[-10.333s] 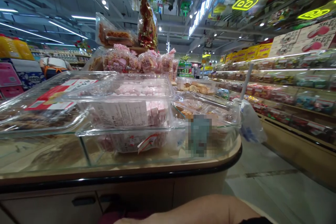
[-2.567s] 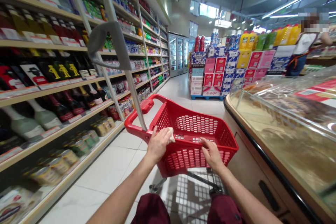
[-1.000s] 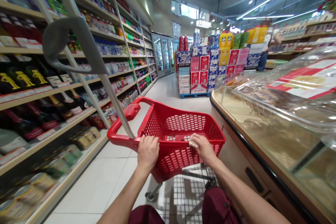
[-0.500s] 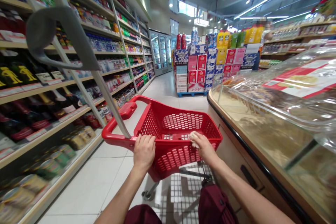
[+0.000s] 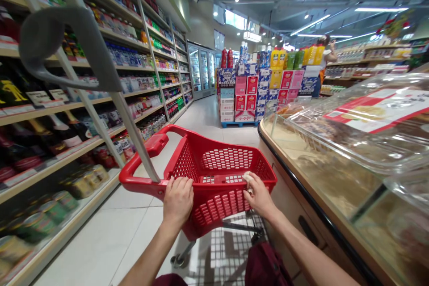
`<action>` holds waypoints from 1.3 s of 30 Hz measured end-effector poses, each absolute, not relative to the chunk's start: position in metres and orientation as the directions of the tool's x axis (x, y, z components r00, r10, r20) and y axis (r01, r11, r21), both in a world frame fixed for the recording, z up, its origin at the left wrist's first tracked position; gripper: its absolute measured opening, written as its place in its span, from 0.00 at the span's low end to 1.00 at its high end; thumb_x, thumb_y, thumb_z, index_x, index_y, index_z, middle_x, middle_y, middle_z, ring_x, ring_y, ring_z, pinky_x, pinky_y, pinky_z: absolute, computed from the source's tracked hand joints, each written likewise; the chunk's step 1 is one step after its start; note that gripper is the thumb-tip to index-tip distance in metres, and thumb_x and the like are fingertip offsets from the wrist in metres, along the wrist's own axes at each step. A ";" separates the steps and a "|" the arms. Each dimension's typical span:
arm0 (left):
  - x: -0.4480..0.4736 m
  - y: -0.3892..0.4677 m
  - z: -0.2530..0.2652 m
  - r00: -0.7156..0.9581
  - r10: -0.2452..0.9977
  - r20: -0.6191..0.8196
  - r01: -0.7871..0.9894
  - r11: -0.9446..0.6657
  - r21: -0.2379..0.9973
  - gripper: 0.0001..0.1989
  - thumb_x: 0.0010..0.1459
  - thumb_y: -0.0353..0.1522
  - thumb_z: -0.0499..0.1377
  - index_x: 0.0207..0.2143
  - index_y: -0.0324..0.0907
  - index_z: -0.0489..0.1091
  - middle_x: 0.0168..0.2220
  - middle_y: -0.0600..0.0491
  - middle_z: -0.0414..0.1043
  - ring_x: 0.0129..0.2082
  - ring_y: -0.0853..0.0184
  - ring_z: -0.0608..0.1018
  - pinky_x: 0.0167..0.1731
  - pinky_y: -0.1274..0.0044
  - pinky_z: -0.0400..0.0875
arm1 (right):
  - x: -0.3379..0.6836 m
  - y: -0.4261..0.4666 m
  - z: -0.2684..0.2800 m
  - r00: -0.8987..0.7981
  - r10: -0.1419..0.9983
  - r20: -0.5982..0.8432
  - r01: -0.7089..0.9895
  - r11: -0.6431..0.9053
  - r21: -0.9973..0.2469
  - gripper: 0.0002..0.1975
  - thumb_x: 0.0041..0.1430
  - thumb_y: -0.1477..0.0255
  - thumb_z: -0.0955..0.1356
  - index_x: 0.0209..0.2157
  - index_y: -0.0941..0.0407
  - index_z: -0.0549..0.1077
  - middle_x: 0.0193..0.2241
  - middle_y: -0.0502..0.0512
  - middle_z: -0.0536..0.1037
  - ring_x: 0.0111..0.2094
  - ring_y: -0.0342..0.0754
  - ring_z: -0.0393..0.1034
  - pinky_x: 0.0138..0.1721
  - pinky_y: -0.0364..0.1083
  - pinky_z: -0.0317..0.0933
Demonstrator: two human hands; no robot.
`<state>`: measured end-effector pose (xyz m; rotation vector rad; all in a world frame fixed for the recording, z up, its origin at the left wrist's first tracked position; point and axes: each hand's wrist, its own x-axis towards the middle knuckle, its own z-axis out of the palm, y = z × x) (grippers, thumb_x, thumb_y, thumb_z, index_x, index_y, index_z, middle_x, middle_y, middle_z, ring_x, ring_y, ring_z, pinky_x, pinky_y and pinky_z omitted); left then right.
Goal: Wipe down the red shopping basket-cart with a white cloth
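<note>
A red plastic shopping cart point(image 5: 214, 209) with a perforated basket stands in front of me, its long side toward me. My left hand point(image 5: 178, 200) grips the near rim close to the metal handle post, fingers curled over the edge. Farther right along the same rim, my right hand point(image 5: 259, 196) pinches a crumpled white cloth or tissue point(image 5: 248, 177) against the edge. Inside the basket I see only its red floor and walls. A grey handle loop point(image 5: 107, 53) tops the post at the upper left.
Drink shelves point(image 5: 134, 71) line the left side. On the right, close to the cart, a wooden display counter point(image 5: 284, 156) bears clear plastic food packs point(image 5: 378, 120). Ahead stand stacked drink cartons point(image 5: 246, 98) on a blue pallet, with a person point(image 5: 325, 60) behind them at the right.
The cart and surroundings have shifted slightly left in view. My right hand with the white cloth has slid a little to the right along the rim. My left hand keeps its place on the cart.
</note>
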<state>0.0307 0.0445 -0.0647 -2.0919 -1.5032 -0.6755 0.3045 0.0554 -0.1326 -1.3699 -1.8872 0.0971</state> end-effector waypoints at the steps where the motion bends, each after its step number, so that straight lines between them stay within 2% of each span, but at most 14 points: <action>1: 0.030 0.044 -0.065 0.286 0.712 0.641 0.951 -0.296 -0.095 0.13 0.55 0.28 0.48 0.38 0.39 0.69 0.38 0.49 0.73 0.42 0.61 0.71 0.50 0.66 0.55 | 0.311 0.057 -0.133 -0.102 0.841 0.532 0.779 0.400 -0.483 0.18 0.47 0.77 0.62 0.43 0.57 0.68 0.49 0.60 0.65 0.52 0.50 0.57 0.52 0.52 0.54; 4: 0.031 0.043 -0.066 0.294 0.703 0.647 0.946 -0.312 -0.091 0.13 0.55 0.29 0.48 0.38 0.39 0.69 0.39 0.48 0.73 0.42 0.61 0.71 0.50 0.65 0.55 | 0.351 0.062 -0.135 0.025 0.857 0.514 0.816 0.280 -0.506 0.16 0.46 0.78 0.60 0.38 0.57 0.70 0.44 0.60 0.69 0.46 0.50 0.63 0.47 0.51 0.58; 7: 0.034 0.043 -0.067 0.277 0.709 0.649 0.950 -0.305 -0.072 0.13 0.54 0.29 0.48 0.38 0.39 0.69 0.39 0.48 0.73 0.43 0.61 0.71 0.50 0.65 0.55 | 0.380 0.063 -0.137 0.184 0.827 0.531 0.837 0.151 -0.525 0.18 0.42 0.81 0.58 0.36 0.57 0.69 0.41 0.59 0.70 0.44 0.51 0.65 0.45 0.52 0.60; 9: 0.035 0.043 -0.066 0.262 0.713 0.650 0.953 -0.297 -0.059 0.13 0.54 0.29 0.48 0.38 0.39 0.69 0.39 0.48 0.73 0.42 0.61 0.71 0.50 0.65 0.54 | 0.375 0.062 -0.139 0.156 0.831 0.535 0.836 0.177 -0.519 0.21 0.41 0.82 0.57 0.39 0.57 0.68 0.41 0.58 0.71 0.44 0.50 0.65 0.45 0.52 0.60; 13: 0.034 0.042 -0.065 0.257 0.717 0.648 0.954 -0.296 -0.050 0.13 0.53 0.29 0.48 0.38 0.40 0.69 0.39 0.48 0.73 0.43 0.61 0.70 0.51 0.65 0.54 | 0.344 0.061 -0.143 -0.056 0.825 0.562 0.815 0.363 -0.451 0.28 0.40 0.85 0.56 0.44 0.54 0.66 0.48 0.56 0.68 0.50 0.49 0.60 0.49 0.53 0.56; 15: 0.031 0.042 -0.065 0.272 0.720 0.639 0.950 -0.307 -0.059 0.13 0.53 0.28 0.49 0.39 0.40 0.69 0.40 0.48 0.72 0.43 0.61 0.70 0.51 0.65 0.54 | 0.348 0.062 -0.142 -0.108 0.830 0.547 0.825 0.382 -0.416 0.28 0.39 0.85 0.56 0.44 0.54 0.67 0.47 0.56 0.68 0.50 0.49 0.60 0.49 0.52 0.56; 18: 0.029 0.042 -0.067 0.286 0.725 0.626 0.947 -0.312 -0.072 0.14 0.52 0.28 0.49 0.40 0.40 0.69 0.41 0.48 0.72 0.44 0.61 0.70 0.52 0.65 0.53 | 0.367 0.061 -0.139 -0.013 0.861 0.509 0.880 0.251 -0.403 0.24 0.39 0.84 0.57 0.40 0.55 0.69 0.42 0.56 0.71 0.45 0.49 0.64 0.46 0.51 0.58; 20: 0.029 0.044 -0.069 0.277 0.724 0.631 0.952 -0.297 -0.077 0.13 0.53 0.28 0.49 0.39 0.39 0.69 0.41 0.48 0.72 0.44 0.60 0.70 0.52 0.64 0.53 | 0.366 0.058 -0.138 0.044 0.862 0.505 0.892 0.194 -0.408 0.25 0.39 0.84 0.56 0.41 0.56 0.69 0.42 0.57 0.71 0.45 0.50 0.64 0.46 0.50 0.59; 25: 0.027 0.046 -0.069 0.272 0.719 0.639 0.951 -0.301 -0.066 0.13 0.54 0.29 0.48 0.39 0.41 0.69 0.40 0.48 0.72 0.44 0.60 0.70 0.51 0.63 0.54 | 0.337 0.054 -0.143 -0.121 0.813 0.569 0.848 0.383 -0.367 0.32 0.40 0.85 0.55 0.49 0.53 0.64 0.51 0.53 0.65 0.53 0.48 0.57 0.52 0.52 0.53; 27: 0.027 0.045 -0.069 0.284 0.719 0.635 0.947 -0.314 -0.068 0.14 0.55 0.29 0.48 0.40 0.42 0.69 0.41 0.49 0.72 0.44 0.60 0.70 0.51 0.64 0.54 | 0.346 0.056 -0.145 -0.081 0.825 0.559 0.859 0.342 -0.380 0.29 0.41 0.84 0.56 0.47 0.53 0.66 0.49 0.54 0.67 0.51 0.49 0.59 0.51 0.52 0.54; 29: 0.028 0.045 -0.069 0.283 0.717 0.637 0.947 -0.313 -0.068 0.14 0.55 0.29 0.47 0.40 0.41 0.69 0.41 0.49 0.72 0.44 0.61 0.70 0.51 0.64 0.54 | 0.361 0.058 -0.146 0.045 0.843 0.536 0.882 0.219 -0.417 0.26 0.43 0.82 0.56 0.45 0.55 0.68 0.46 0.55 0.70 0.49 0.51 0.61 0.49 0.53 0.56; 31: 0.029 0.045 -0.070 0.270 0.716 0.644 0.951 -0.302 -0.063 0.14 0.55 0.29 0.47 0.40 0.41 0.70 0.41 0.49 0.73 0.44 0.60 0.70 0.50 0.64 0.54 | 0.365 0.058 -0.146 0.107 0.842 0.528 0.882 0.165 -0.442 0.26 0.42 0.82 0.56 0.45 0.55 0.68 0.45 0.56 0.70 0.48 0.51 0.62 0.49 0.53 0.56; 36: 0.030 0.046 -0.071 0.265 0.718 0.644 0.954 -0.291 -0.069 0.14 0.56 0.29 0.47 0.39 0.41 0.70 0.41 0.50 0.73 0.44 0.61 0.70 0.50 0.64 0.54 | 0.334 0.053 -0.149 -0.095 0.824 0.559 0.835 0.371 -0.405 0.33 0.41 0.85 0.55 0.51 0.52 0.62 0.53 0.53 0.63 0.55 0.48 0.53 0.54 0.53 0.50; 39: 0.029 0.046 -0.071 0.279 0.726 0.628 0.952 -0.297 -0.080 0.14 0.55 0.29 0.47 0.40 0.41 0.70 0.42 0.50 0.72 0.45 0.61 0.70 0.51 0.65 0.53 | 0.348 0.056 -0.150 -0.025 0.830 0.557 0.863 0.299 -0.407 0.29 0.40 0.83 0.57 0.48 0.54 0.65 0.50 0.56 0.66 0.52 0.50 0.58 0.51 0.53 0.53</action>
